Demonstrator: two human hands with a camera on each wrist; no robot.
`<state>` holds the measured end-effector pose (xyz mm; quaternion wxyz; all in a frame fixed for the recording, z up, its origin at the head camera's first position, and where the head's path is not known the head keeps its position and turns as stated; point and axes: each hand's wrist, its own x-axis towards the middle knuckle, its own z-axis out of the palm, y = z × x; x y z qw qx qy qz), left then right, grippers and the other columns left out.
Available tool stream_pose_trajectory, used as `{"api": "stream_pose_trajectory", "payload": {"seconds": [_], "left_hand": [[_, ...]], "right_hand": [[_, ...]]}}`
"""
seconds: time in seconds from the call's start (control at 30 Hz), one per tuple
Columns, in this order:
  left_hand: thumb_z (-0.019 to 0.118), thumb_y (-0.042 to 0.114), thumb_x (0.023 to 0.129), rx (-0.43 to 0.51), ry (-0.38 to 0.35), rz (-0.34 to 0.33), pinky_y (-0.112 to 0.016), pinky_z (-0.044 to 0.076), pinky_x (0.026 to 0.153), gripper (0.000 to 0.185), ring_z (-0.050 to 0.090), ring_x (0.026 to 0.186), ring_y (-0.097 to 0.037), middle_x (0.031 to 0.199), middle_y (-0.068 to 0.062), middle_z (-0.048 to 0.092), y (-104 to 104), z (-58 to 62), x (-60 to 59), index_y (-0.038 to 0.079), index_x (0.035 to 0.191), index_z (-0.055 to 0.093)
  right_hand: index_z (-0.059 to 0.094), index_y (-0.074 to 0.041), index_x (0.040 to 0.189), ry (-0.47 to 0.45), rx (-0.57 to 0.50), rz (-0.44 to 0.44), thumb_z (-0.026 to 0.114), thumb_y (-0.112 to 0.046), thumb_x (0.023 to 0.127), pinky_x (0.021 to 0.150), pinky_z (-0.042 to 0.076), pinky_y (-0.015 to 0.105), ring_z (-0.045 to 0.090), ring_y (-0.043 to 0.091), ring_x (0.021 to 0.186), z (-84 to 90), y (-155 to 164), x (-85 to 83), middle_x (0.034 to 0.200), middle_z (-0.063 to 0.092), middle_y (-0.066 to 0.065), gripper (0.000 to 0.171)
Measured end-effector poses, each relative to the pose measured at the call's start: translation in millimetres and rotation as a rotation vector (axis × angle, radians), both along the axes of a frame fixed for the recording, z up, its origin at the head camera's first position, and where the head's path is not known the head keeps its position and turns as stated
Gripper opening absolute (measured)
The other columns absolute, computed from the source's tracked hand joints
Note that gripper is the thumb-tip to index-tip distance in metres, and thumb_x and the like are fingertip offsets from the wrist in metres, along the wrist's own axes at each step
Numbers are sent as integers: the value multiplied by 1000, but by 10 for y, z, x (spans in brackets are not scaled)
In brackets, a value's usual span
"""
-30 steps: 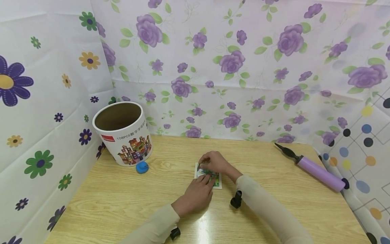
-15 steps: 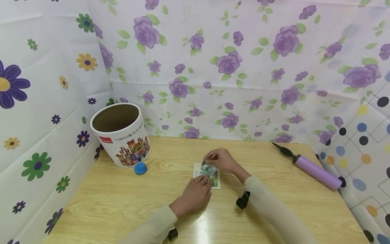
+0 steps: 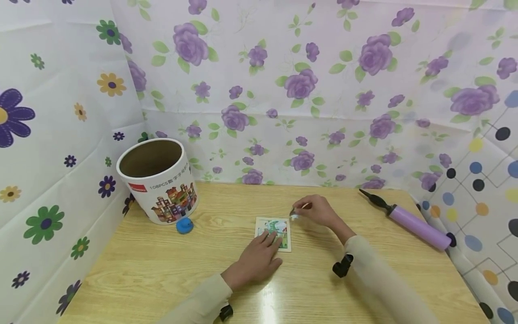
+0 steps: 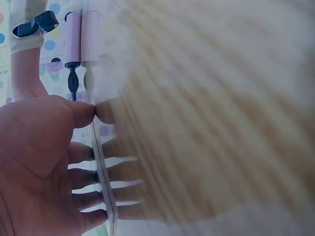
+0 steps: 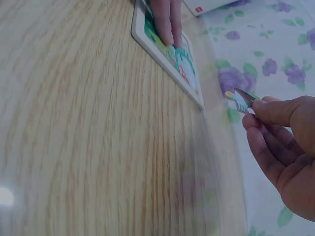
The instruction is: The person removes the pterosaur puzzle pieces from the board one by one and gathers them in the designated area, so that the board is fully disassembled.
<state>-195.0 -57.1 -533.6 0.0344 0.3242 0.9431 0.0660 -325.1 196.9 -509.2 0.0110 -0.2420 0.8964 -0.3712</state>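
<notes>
A small picture puzzle [image 3: 277, 225] in a pale frame lies on the wooden table, showing a green figure. My left hand [image 3: 256, 257] rests on its near part with fingers stretched out, covering some of the picture; in the left wrist view its fingertips touch the frame's edge. Just off the puzzle's far right corner, my right hand [image 3: 317, 210] pinches a small puzzle piece [image 5: 239, 102] between thumb and fingers, above the table. The piece has a light printed face with a yellow spot.
A large white bucket [image 3: 155, 189] with printed blocks stands at the back left, a blue rubber duck [image 3: 184, 225] beside it. A purple hand pump [image 3: 418, 226] lies at the right. Flowered sheets [image 3: 243, 135] hang behind the table.
My right hand has moved from over the puzzle to the right, lifting the piece away from it. The left hand stays on the puzzle, its thumb now spread outward.
</notes>
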Motion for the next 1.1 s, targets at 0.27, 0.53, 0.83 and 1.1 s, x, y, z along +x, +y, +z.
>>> {"api": "stream_pose_trajectory", "payload": {"seconds": [0.27, 0.53, 0.83, 1.1], "left_hand": [[45, 42, 108, 7, 3, 11, -42, 29, 122, 60, 33, 151, -32, 162, -16, 38, -6, 13, 8, 8, 156, 42], [44, 41, 108, -8, 10, 5, -41, 27, 123, 59, 32, 152, -30, 161, -15, 38, 5, 16, 12, 7, 156, 42], [45, 40, 108, -16, 34, -4, -41, 28, 123, 59, 34, 151, -30, 160, -16, 40, 9, 31, 16, 6, 156, 42], [46, 41, 108, -28, 40, -6, -40, 28, 122, 59, 34, 151, -30, 160, -16, 40, 4, 49, 23, 6, 156, 43]], "right_hand": [[81, -13, 107, -12, 41, -4, 74, -12, 95, 81, 60, 39, 72, 18, 91, -46, 180, -56, 101, 77, 3, 14], [82, -12, 105, -51, 88, 2, 74, -11, 95, 79, 60, 38, 72, 18, 89, -139, 231, -129, 104, 78, 5, 13], [82, -12, 103, -57, 139, -25, 74, -13, 94, 79, 59, 40, 71, 20, 88, -211, 243, -149, 105, 78, 6, 12], [82, -13, 103, -54, 136, -22, 74, -11, 95, 80, 59, 40, 71, 20, 89, -269, 261, -168, 104, 78, 5, 12]]}}
